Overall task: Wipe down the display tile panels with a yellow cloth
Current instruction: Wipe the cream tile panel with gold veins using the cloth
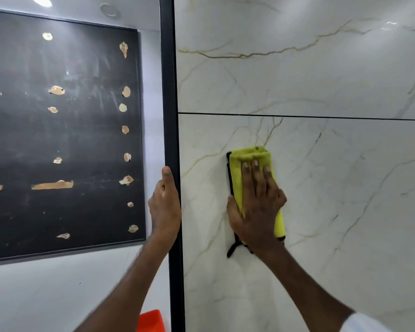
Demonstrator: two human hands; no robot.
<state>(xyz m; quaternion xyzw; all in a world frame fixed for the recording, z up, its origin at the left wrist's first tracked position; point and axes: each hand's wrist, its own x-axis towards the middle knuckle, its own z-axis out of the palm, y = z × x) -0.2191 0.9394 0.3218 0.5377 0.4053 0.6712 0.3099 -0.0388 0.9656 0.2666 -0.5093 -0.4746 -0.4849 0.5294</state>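
Both arms raised: left grip (pixel 164 204) clasps frame (pixel 170 92); right grip (pixel 259 207), fingers straight, presses yellow cloth (pixel 247 154) to panel (pixel 345 188).

Red object (pixel 151 321) lies low; ceiling light (pixel 41 0) glows.

Bright, even light comes from a ceiling lamp (pixel 41 0) at my upper left. The glossy tile (pixel 321 80) shows soft glare near its top right. The black frame (pixel 171 116) leans with the wide lens, and my left forearm (pixel 134 279) is slightly blurred.
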